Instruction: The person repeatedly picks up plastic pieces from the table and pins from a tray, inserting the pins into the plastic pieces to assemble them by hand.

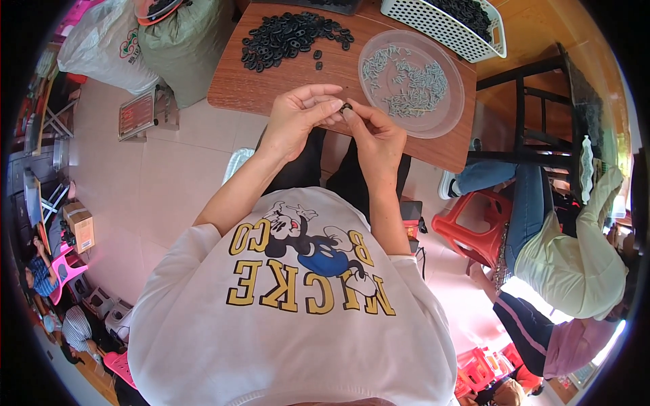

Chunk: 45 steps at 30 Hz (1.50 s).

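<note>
Over the near edge of the brown table, my left hand [298,116] and my right hand [374,137] meet around a small black piece [346,107]. The fingertips of both hands pinch it and hide much of its shape. Beyond my hands lies a heap of black oval pieces with holes [284,40], with a few loose ones [318,61] nearer to me. To the right of my right hand, a round clear plastic tray [455,111] holds many small silvery screws or pins [414,88].
A white perforated basket [443,34] of black parts stands at the table's far right. Stuffed sacks [183,51] sit left of the table. At right are a red stool [474,227], a black metal frame [520,115] and seated people [569,271].
</note>
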### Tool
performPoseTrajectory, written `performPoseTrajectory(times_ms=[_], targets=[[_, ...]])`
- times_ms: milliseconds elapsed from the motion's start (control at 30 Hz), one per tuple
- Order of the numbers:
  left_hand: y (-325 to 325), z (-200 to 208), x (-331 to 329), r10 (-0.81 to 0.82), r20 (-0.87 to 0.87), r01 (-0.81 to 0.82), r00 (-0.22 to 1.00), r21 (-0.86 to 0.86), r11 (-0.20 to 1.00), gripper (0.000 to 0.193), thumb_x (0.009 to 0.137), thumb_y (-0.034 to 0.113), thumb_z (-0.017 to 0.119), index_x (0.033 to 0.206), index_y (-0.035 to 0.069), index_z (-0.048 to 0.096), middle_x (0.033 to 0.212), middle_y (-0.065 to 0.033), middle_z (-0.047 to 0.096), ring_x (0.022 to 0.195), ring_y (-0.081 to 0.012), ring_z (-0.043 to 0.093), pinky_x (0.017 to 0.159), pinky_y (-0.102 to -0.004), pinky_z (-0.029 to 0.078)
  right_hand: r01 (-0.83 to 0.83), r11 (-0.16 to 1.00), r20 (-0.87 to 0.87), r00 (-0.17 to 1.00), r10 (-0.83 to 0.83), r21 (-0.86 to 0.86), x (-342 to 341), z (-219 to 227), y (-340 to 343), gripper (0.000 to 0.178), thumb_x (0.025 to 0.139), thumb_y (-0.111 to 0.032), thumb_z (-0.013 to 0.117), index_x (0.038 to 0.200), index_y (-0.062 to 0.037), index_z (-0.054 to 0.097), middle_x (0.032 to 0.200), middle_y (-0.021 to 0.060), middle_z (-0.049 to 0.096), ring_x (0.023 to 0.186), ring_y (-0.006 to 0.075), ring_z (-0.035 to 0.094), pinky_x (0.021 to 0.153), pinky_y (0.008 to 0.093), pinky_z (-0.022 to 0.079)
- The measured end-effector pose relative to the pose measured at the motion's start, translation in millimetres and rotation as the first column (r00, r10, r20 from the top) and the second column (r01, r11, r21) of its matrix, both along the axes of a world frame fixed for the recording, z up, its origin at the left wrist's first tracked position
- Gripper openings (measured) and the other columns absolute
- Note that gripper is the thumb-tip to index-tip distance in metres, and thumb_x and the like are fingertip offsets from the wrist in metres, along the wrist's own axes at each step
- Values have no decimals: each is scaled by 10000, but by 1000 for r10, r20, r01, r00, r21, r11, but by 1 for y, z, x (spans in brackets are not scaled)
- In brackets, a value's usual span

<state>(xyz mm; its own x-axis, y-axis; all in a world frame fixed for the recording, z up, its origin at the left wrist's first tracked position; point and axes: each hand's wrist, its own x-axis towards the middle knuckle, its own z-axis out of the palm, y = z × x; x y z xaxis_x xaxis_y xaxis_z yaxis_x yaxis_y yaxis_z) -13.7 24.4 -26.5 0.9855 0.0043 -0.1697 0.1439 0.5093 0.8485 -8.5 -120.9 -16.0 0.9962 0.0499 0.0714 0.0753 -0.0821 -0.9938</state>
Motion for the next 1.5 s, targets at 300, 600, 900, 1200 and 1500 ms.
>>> performPoseTrajectory(times_ms=[300,600,900,1200,1500], targets=[[-5,-3,-4,6,-6,-6,1000,27,1000,369,794,8,662,1135,-70,545,856,-107,659,738,-123,631,667,-221,497,28,998,33,999,-26,-60,-8,0,-7,172,784,-45,668,947,9,681,758,71,643,641,80,572,597,204,450],[-6,-11,-6,-101,-52,105,993,82,991,401,789,8,667,1159,-72,536,847,-107,661,747,-132,625,678,-227,492,32,996,-129,991,-21,87,-15,-22,-17,161,789,-70,678,920,23,684,742,39,651,617,59,558,574,195,440],[-4,-10,12,-37,-125,48,992,81,996,353,798,44,668,1122,-55,568,856,-109,669,713,-119,631,631,-216,493,111,946,-222,974,-43,304,-13,-23,-45,162,785,-5,663,940,40,674,774,29,645,653,59,541,600,181,419],[36,-33,78,167,225,-274,960,880,388,213,808,123,643,972,-12,660,843,-159,665,748,-241,650,669,-327,498,152,919,-234,970,-68,364,-11,-26,-52,168,783,-11,669,947,23,679,756,-1,623,661,46,517,616,174,404],[28,-44,105,-51,307,-301,950,948,104,163,770,57,649,911,-25,648,868,-204,611,834,-345,602,747,-375,483,93,930,-253,968,0,356,-12,-26,-49,194,779,30,656,972,52,653,824,53,653,696,79,555,644,189,429]])
